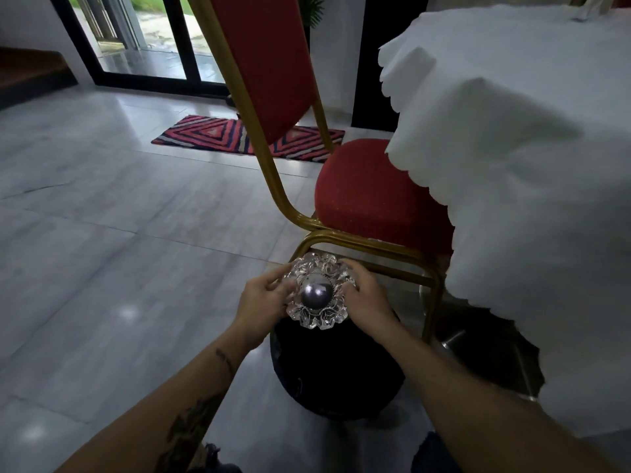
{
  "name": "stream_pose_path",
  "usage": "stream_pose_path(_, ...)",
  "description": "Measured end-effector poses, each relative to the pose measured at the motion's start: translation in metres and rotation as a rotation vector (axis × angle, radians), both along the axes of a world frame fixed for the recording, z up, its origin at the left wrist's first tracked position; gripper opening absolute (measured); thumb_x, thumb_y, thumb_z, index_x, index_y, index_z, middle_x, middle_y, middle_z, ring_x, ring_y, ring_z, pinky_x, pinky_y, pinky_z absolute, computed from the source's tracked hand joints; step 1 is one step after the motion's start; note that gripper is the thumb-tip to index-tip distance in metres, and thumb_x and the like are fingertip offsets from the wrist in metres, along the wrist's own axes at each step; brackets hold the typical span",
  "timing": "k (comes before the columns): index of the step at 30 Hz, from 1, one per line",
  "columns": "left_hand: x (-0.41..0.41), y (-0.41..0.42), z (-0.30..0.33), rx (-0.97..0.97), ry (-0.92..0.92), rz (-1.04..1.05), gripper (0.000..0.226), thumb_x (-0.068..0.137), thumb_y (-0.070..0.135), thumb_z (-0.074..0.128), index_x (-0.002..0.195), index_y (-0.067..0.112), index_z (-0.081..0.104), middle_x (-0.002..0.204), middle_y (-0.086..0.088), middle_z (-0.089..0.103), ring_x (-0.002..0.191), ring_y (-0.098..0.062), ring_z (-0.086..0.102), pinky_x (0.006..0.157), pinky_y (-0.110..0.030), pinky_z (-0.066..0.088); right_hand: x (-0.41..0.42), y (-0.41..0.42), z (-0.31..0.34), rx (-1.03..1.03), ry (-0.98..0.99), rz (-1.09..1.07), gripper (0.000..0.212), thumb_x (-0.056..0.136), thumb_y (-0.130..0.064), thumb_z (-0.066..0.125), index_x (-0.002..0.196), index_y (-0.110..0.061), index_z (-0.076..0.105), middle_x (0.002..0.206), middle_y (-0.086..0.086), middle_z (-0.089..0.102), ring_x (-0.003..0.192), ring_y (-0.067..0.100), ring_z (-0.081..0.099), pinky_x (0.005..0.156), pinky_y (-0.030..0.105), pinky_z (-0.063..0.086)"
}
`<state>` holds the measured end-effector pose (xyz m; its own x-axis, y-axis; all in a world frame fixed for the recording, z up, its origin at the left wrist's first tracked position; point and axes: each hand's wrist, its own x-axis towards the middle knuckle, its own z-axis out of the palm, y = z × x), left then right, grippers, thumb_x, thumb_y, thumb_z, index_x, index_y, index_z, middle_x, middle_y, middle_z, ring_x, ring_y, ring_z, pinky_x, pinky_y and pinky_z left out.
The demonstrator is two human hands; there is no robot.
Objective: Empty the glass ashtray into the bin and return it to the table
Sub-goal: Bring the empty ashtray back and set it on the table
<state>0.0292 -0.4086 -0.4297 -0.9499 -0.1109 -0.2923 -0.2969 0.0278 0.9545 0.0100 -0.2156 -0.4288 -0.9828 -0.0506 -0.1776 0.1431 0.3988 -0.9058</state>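
Both hands hold the cut-glass ashtray by its scalloped rim, over the far edge of the black bin. My left hand grips its left side and my right hand its right side. The round centre of the ashtray looks dark and shiny; I cannot tell whether it faces up or down. The bin stands on the floor, lined with a dark bag, and its inside is too dark to see into. The table, under a white scalloped cloth, is on the right.
A red chair with a gold frame stands just beyond the bin, tucked under the tablecloth. Grey marble floor spreads to the left. A striped red mat lies before the glass doors.
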Motion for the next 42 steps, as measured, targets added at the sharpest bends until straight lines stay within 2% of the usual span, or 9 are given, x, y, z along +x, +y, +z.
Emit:
stream_pose_path(4, 0.01, -0.008, 0.059, 0.041, -0.085, 0.052, 0.037, 0.098, 0.004, 0.06, 0.134, 0.011, 0.064, 0.108, -0.017, 0.077, 0.088, -0.03, 0.078, 0.081, -0.048, 0.064, 0.006, -0.013, 0.054, -0.002, -0.08, -0.01, 0.049, 0.096, -0.002, 0.046, 0.131, -0.031, 0.064, 0.121, -0.009, 0.069, 0.108, 0.014, 0.065, 0.093, 0.032, 0.053)
stream_pose_path(8, 0.019, -0.02, 0.142, 0.056, -0.121, 0.068, 0.032, 0.098, 0.003, 0.058, 0.127, 0.014, 0.068, 0.094, -0.009, 0.08, 0.076, -0.022, 0.078, 0.062, -0.035, 0.065, 0.011, -0.024, 0.123, -0.1, -0.154, -0.007, 0.046, 0.093, -0.002, 0.05, 0.122, -0.033, 0.071, 0.117, -0.01, 0.076, 0.106, 0.007, 0.071, 0.094, 0.033, 0.058)
stream_pose_path(11, 0.025, -0.028, 0.205, 0.038, -0.134, 0.082, 0.033, 0.099, 0.007, 0.059, 0.13, 0.012, 0.068, 0.097, -0.011, 0.08, 0.078, -0.024, 0.078, 0.061, -0.034, 0.063, 0.013, -0.029, 0.183, -0.149, -0.204, -0.006, 0.043, 0.096, -0.005, 0.053, 0.119, -0.037, 0.072, 0.114, -0.012, 0.077, 0.107, 0.009, 0.072, 0.097, 0.037, 0.058)
stream_pose_path(18, 0.033, -0.028, 0.349, 0.083, -0.193, 0.092, 0.026, 0.1, 0.014, 0.058, 0.123, 0.015, 0.069, 0.088, -0.007, 0.076, 0.069, -0.019, 0.074, 0.056, -0.03, 0.061, 0.022, -0.022, 0.318, -0.126, -0.226, -0.033, 0.044, 0.094, -0.009, 0.059, 0.124, -0.04, 0.068, 0.1, 0.001, 0.081, 0.09, 0.024, 0.078, 0.086, 0.053, 0.063)
stream_pose_path(24, 0.035, 0.003, 0.436, 0.117, -0.243, -0.088, 0.037, 0.097, -0.002, 0.051, 0.114, 0.024, 0.071, 0.099, -0.014, 0.078, 0.077, -0.025, 0.073, 0.069, -0.037, 0.065, 0.042, 0.011, 0.407, -0.073, -0.178, -0.112, 0.042, 0.096, -0.007, 0.056, 0.131, -0.03, 0.064, 0.109, -0.003, 0.075, 0.092, 0.026, 0.077, 0.085, 0.05, 0.063)
stream_pose_path(28, 0.033, 0.045, 0.467, 0.117, -0.199, -0.176, 0.04, 0.095, -0.008, 0.05, 0.101, 0.024, 0.074, 0.076, -0.005, 0.077, 0.056, -0.013, 0.071, 0.05, -0.024, 0.057, 0.047, 0.05, 0.434, -0.036, -0.164, -0.189, 0.047, 0.094, -0.009, 0.054, 0.129, -0.038, 0.065, 0.118, 0.007, 0.074, 0.088, 0.041, 0.075, 0.071, 0.06, 0.063)
stream_pose_path(34, 0.02, 0.13, 0.476, 0.103, -0.188, -0.251, 0.038, 0.093, -0.003, 0.059, 0.123, 0.016, 0.071, 0.104, -0.017, 0.079, 0.09, -0.033, 0.077, 0.08, -0.046, 0.065, 0.052, 0.134, 0.458, -0.102, -0.198, -0.325, 0.044, 0.096, -0.006, 0.05, 0.133, -0.028, 0.06, 0.113, 0.016, 0.072, 0.084, 0.035, 0.076, 0.067, 0.05, 0.067)
stream_pose_path(37, 0.012, 0.181, 0.469, 0.088, -0.21, -0.261, 0.038, 0.094, -0.001, 0.057, 0.123, 0.021, 0.068, 0.105, -0.016, 0.079, 0.088, -0.031, 0.077, 0.076, -0.042, 0.066, 0.053, 0.183, 0.461, -0.118, -0.265, -0.384, 0.042, 0.095, -0.003, 0.047, 0.131, -0.023, 0.056, 0.116, 0.017, 0.068, 0.086, 0.032, 0.074, 0.059, 0.039, 0.064)
stream_pose_path(42, -0.004, 0.277, 0.454, 0.079, -0.296, -0.282, 0.041, 0.092, -0.005, 0.056, 0.125, 0.016, 0.067, 0.088, -0.015, 0.072, 0.066, -0.026, 0.067, 0.058, -0.035, 0.061, 0.05, 0.274, 0.454, -0.127, -0.326, -0.451, 0.038, 0.09, 0.0, 0.049, 0.122, -0.018, 0.058, 0.109, 0.017, 0.067, 0.082, 0.031, 0.072, 0.072, 0.049, 0.066)
